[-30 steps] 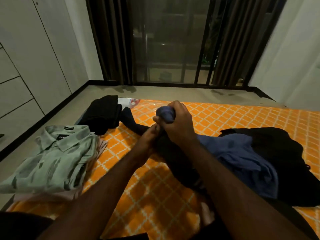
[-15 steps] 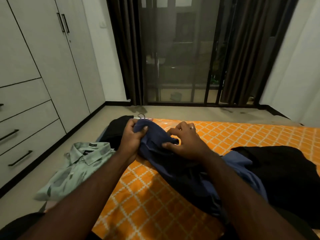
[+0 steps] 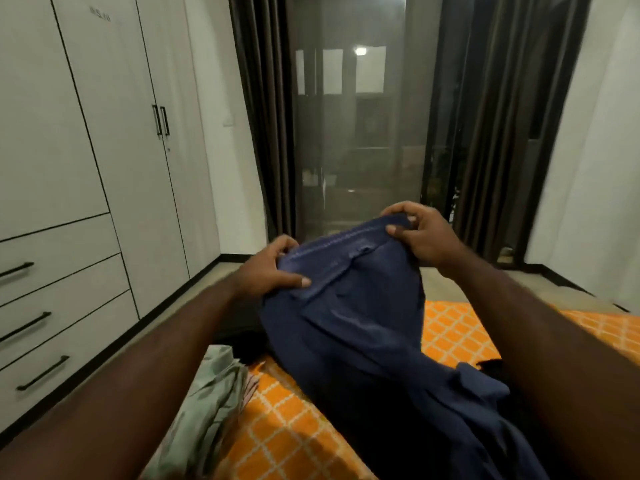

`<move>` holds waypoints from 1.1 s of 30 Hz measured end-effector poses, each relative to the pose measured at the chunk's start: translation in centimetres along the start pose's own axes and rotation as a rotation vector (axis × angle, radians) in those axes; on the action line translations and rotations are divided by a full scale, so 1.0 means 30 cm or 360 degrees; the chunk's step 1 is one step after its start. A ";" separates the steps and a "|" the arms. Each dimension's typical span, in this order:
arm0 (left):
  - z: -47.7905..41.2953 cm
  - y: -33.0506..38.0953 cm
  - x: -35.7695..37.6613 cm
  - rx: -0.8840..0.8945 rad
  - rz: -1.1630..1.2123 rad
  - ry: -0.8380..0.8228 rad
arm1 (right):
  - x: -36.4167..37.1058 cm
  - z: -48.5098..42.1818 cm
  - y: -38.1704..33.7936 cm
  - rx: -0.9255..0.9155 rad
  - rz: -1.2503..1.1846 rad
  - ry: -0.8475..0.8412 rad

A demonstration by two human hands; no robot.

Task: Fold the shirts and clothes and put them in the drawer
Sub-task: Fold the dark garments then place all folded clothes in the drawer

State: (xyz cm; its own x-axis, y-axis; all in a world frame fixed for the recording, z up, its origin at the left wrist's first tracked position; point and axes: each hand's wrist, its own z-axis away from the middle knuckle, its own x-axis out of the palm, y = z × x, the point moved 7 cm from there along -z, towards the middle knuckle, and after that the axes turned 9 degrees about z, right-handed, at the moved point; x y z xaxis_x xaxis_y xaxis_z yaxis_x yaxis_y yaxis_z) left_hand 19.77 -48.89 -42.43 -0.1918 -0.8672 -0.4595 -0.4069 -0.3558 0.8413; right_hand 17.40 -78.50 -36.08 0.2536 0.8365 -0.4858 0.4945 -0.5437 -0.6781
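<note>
Navy garment (image 3: pixel 346 306) now lifted off orange mat (image 3: pixel 450 334); left hand (image 3: pixel 268 275), right hand (image 3: pixel 420 237) grip waistband, spread apart.

This is a bedroom in a home. The main landmark is the bed (image 3: pixel 450 334), low to the floor and covered with an orange sheet with a pale lattice pattern. On the bed lie clothes: a navy garment (image 3: pixel 349 323) and, at its left edge, a folded pale green shirt (image 3: pixel 211 393). Left of the bed stands a tall grey built-in wardrobe (image 3: pixel 114 168) with two doors and dark handles, and under its left part there are three drawers (image 3: pixel 59 306). Beyond the bed there is a glass sliding door (image 3: pixel 356 143) with dark curtains (image 3: pixel 266 116) on both sides. The walls are plain white.
</note>
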 end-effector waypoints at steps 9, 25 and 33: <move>0.246 -0.307 0.291 -0.0493 -0.0097 -0.0910 | 0.036 0.237 0.242 0.0310 -0.0032 0.0331; 0.439 -0.092 0.346 0.1129 -0.1101 0.0648 | 0.302 0.389 0.248 0.0563 -0.1180 -0.0068; 0.436 -0.085 0.399 0.1179 -0.1033 0.0794 | 0.454 0.425 0.331 0.0579 -0.1326 -0.0906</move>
State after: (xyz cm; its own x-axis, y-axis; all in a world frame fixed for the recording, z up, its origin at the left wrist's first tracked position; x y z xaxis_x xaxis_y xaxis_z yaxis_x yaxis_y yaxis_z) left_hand 6.82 -53.80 -53.78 0.5659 -0.6938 -0.4454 -0.7663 -0.6420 0.0265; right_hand 15.16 -73.37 -56.46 -0.5204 0.8498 0.0839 0.0315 0.1173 -0.9926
